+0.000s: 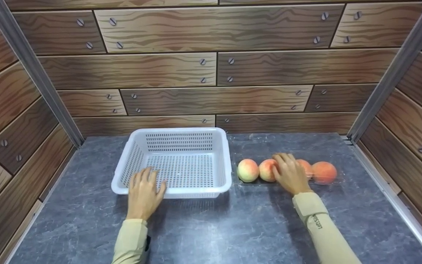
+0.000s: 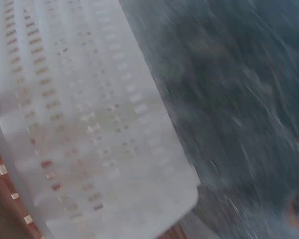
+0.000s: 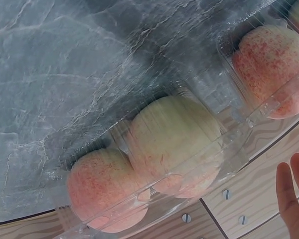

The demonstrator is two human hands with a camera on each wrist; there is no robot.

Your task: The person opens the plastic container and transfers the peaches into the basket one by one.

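Observation:
Several pink and yellow peaches (image 1: 248,170) stand in a row on the right, inside clear plastic packs (image 3: 228,144). My right hand (image 1: 290,172) is over the middle of that row and hides part of it, with its fingers loosely bent. In the right wrist view, its straight fingers (image 3: 285,191) show at the right edge, apart from the peaches. A white perforated plastic basket (image 1: 226,161) stands left of the packs. My left hand (image 1: 143,194) is at its near left rim, fingers spread and reaching over the edge. Blurred basket wall (image 2: 99,129) fills much of the left wrist view.
The grey marbled tabletop (image 1: 211,227) lies under everything. Wood-patterned walls (image 1: 211,69) close off the back and both sides, with metal posts (image 1: 39,73) at the corners. A metal strip (image 1: 398,205) runs along the right edge.

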